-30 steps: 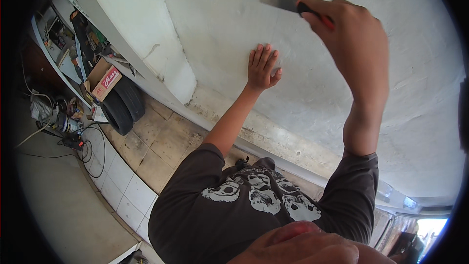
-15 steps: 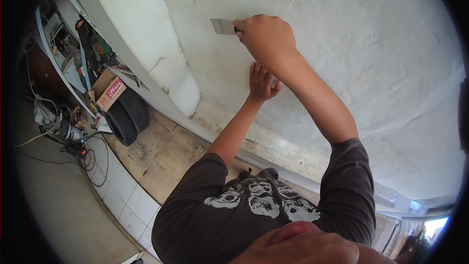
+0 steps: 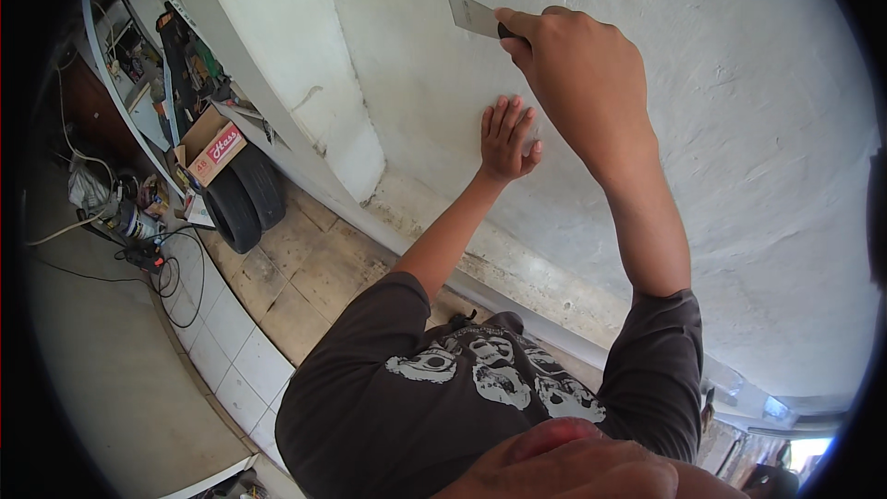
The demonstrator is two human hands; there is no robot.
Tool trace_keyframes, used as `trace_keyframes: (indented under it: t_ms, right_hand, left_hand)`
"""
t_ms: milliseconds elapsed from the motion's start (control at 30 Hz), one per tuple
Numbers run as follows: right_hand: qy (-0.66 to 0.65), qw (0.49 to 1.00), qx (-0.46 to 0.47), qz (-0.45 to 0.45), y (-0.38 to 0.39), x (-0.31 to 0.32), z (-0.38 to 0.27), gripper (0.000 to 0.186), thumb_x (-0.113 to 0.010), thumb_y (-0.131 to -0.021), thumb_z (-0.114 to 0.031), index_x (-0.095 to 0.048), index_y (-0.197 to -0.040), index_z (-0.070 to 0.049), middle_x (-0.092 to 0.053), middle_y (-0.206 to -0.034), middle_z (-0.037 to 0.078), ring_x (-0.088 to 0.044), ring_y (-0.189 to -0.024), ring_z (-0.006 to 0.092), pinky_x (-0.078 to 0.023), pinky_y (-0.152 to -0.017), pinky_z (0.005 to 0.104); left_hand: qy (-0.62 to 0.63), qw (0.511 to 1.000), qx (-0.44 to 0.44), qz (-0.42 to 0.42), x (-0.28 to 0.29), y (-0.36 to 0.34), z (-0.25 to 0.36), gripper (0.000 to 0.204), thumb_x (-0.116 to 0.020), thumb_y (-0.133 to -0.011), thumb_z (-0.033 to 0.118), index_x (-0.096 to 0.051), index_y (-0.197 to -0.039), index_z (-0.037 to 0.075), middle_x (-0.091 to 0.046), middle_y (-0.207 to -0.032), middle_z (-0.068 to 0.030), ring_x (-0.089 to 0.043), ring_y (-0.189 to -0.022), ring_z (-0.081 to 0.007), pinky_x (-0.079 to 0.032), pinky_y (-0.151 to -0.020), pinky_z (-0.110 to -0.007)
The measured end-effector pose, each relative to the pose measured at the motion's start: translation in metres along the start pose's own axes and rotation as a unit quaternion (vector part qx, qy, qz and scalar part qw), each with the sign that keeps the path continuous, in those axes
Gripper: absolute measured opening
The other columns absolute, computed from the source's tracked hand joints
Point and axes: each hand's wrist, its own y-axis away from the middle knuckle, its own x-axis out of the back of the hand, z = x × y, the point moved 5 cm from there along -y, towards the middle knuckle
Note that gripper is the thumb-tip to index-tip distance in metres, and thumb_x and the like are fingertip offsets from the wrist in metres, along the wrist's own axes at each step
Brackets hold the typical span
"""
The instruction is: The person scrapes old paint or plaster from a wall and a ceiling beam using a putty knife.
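Note:
My right hand [image 3: 582, 65] is closed round the dark handle of a putty knife [image 3: 473, 16], its flat metal blade pointing left. The blade is close to the white plastered wall [image 3: 739, 129]; whether its edge touches I cannot tell. Below and left of it, my left hand [image 3: 506, 140] lies flat against the wall with the fingers spread and nothing in them. Faint ridges and scratches mark the plaster around both hands.
A whitish ledge [image 3: 517, 263] runs along the wall's foot. To the left a wall edge [image 3: 268, 83] juts out. Beyond it are black tires [image 3: 242, 203], an open cardboard box [image 3: 214, 150], a loose black cable [image 3: 189, 314] and cluttered shelves. Tan tiles [image 3: 300, 286] cover the floor.
My right hand has moved up and to the right with the putty knife, away from my left hand. The left hand stays on the wall, its fingers spread wider.

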Motion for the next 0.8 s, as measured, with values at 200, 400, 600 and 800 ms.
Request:
trace_keyframes:
  t_ms: [200, 400, 600, 800]
  right_hand:
    - [0.031, 0.990, 0.008, -0.140, -0.019, -0.031, -0.018, 0.022, -0.069, -0.094, -0.027, -0.077, -0.113, -0.021, -0.072, -0.078, 0.007, -0.071, -0.068, 0.0268, -0.057, -0.057, 0.0374]
    - [0.008, 0.999, -0.037, -0.034, -0.012, -0.018, -0.009, 0.008, -0.067, -0.075, -0.003, -0.074, -0.073, -0.003, -0.073, -0.073, 0.014, -0.074, -0.066, 0.0314, -0.058, -0.052, 0.0388]
    - [0.004, 0.993, 0.006, -0.121, -0.021, -0.048, -0.032, 0.011, -0.069, -0.085, -0.014, -0.075, -0.092, -0.011, -0.072, -0.076, 0.011, -0.073, -0.068, 0.0297, -0.058, -0.055, 0.0385]
    - [0.108, 0.982, -0.050, -0.147, -0.013, -0.047, -0.024, 0.017, -0.068, -0.095, -0.024, -0.075, -0.109, -0.018, -0.070, -0.075, 0.005, -0.071, -0.064, 0.0242, -0.056, -0.053, 0.0355]
  left_hand:
    - [0.021, 0.999, -0.012, -0.030, -0.005, 0.004, -0.004, 0.057, -0.046, -0.100, 0.042, -0.053, -0.140, 0.002, -0.048, -0.151, -0.0211, -0.038, -0.146, -0.0410, -0.022, -0.121, -0.057]
    - [0.021, 0.999, 0.018, -0.044, -0.006, 0.003, -0.004, 0.056, -0.047, -0.100, 0.042, -0.053, -0.140, 0.003, -0.049, -0.150, -0.0219, -0.038, -0.146, -0.0423, -0.024, -0.119, -0.059]
    - [0.146, 0.943, 0.230, -0.191, -0.023, 0.010, -0.018, 0.057, -0.050, -0.100, 0.046, -0.054, -0.140, 0.006, -0.051, -0.149, -0.0203, -0.042, -0.142, -0.0424, -0.026, -0.118, -0.059]
    - [0.108, 0.983, 0.113, -0.092, -0.017, 0.019, -0.019, 0.059, -0.050, -0.099, 0.050, -0.058, -0.136, 0.005, -0.056, -0.142, -0.0193, -0.047, -0.136, -0.0419, -0.029, -0.114, -0.059]
